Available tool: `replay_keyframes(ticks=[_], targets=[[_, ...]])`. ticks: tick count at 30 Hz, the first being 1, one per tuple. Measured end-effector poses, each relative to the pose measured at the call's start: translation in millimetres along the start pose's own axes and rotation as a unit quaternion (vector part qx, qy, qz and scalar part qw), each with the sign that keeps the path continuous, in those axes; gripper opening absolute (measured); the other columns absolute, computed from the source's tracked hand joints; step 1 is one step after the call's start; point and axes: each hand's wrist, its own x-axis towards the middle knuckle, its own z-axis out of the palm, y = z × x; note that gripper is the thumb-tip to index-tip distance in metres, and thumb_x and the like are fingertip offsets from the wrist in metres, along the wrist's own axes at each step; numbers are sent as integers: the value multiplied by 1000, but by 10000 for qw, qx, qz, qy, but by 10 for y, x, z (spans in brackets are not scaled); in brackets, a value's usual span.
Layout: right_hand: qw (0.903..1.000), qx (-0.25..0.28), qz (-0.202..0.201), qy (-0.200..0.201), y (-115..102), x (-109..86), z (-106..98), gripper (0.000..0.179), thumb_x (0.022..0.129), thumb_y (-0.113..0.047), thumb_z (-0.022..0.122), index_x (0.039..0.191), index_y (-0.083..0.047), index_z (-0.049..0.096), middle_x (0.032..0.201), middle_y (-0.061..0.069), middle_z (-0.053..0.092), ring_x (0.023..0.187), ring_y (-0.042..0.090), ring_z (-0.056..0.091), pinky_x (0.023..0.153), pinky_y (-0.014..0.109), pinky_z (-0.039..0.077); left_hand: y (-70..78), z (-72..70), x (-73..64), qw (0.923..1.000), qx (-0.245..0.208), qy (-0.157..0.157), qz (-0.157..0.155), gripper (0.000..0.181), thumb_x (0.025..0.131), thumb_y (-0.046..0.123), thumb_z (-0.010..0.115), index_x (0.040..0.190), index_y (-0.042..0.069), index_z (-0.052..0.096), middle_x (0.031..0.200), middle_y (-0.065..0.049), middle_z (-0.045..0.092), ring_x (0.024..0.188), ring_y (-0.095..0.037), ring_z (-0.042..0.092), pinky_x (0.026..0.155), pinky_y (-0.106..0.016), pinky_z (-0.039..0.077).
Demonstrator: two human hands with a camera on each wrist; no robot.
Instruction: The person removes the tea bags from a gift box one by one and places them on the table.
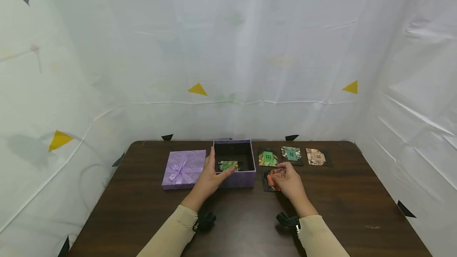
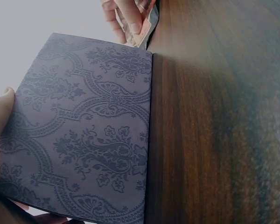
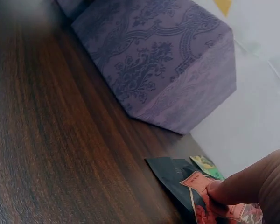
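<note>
An uncovered purple box (image 1: 237, 180) with a dark inside stands on the table, its walls patterned with floral scrolls. My left hand (image 1: 208, 177) holds its front left corner, fingers along the left side and thumb over the front rim. Inside lies a green and yellow packet (image 1: 228, 165). To the right of the box, my right hand (image 1: 290, 181) pinches a black packet with a red label (image 3: 196, 183) between thumb and fingers. In the right wrist view the thumb (image 3: 242, 184) presses on that label; the other fingers are hidden.
A purple lid (image 1: 183, 165) with a ribbon bow lies left of the box. Behind my right hand lie a packet with a green label (image 1: 267, 158), one with a teal label (image 1: 291, 154) and one with a beige label (image 1: 316, 157). White sheeting hangs beyond the dark wooden table (image 1: 242, 225).
</note>
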Motion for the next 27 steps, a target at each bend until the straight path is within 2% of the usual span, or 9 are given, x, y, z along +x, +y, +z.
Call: replay_keyframes(ticks=[4, 6, 8, 11, 14, 22, 27], targets=[[9975, -611, -282, 196, 1, 1, -15, 41, 97, -10, 81, 133, -2, 63, 107, 20, 76, 96, 33, 69, 82, 48, 58, -7, 14, 0, 10000, 16, 30, 9, 127, 90, 72, 78, 176, 31, -6, 184, -16, 10, 167, -45, 21, 128, -73, 27], [9946, -898, -452, 266, 20, 10, -24, 39, 95, -12, 84, 128, -2, 66, 115, 22, 73, 110, 40, 64, 93, 55, 53, -14, 19, 0, 10000, 17, 35, 3, 127, 90, 72, 78, 176, 31, -6, 184, -16, 10, 168, -45, 20, 128, -73, 27], [9926, -1043, -546, 301, 46, 17, -28, 37, 93, -13, 86, 124, -3, 69, 120, 24, 68, 116, 44, 57, 95, 58, 47, -16, 17, -1, 10000, -3, 45, -9, 127, 90, 72, 79, 177, 31, -5, 184, -16, 10, 168, -44, 20, 128, -74, 26], [9925, -1012, -589, 338, 75, 39, -8, 36, 91, -13, 87, 121, -3, 70, 122, 26, 58, 118, 45, 51, 94, 56, 43, -17, 6, 5, 10000, -6, 59, 0, 127, 90, 71, 79, 177, 30, -5, 184, -16, 10, 168, -44, 19, 128, -74, 25], [9926, -991, -568, 422, 90, 44, 10, 38, 91, -14, 88, 122, -3, 69, 121, 25, 55, 117, 44, 47, 93, 54, 40, -19, 3, 11, 10000, -8, 52, -5, 125, 92, 67, 79, 177, 30, -4, 184, -16, 10, 168, -45, 19, 128, -74, 25], [9929, -1007, -435, 454, 74, 29, 5, 40, 91, -16, 88, 123, -5, 65, 118, 22, 54, 110, 39, 46, 86, 47, 38, -25, -1, 16, 10000, -22, 33, -50, 120, 96, 56, 80, 177, 31, -5, 184, -16, 10, 168, -46, 19, 127, -76, 24], [9917, -1090, -540, 410, 72, 30, -3, 28, 92, -20, 88, 111, -6, 75, 109, 18, 61, 106, 36, 50, 88, 47, 40, -28, -1, 12, 10000, 3, 30, -43, 123, 93, 64, 79, 177, 30, -5, 184, -16, 9, 168, -46, 19, 127, -76, 24]])
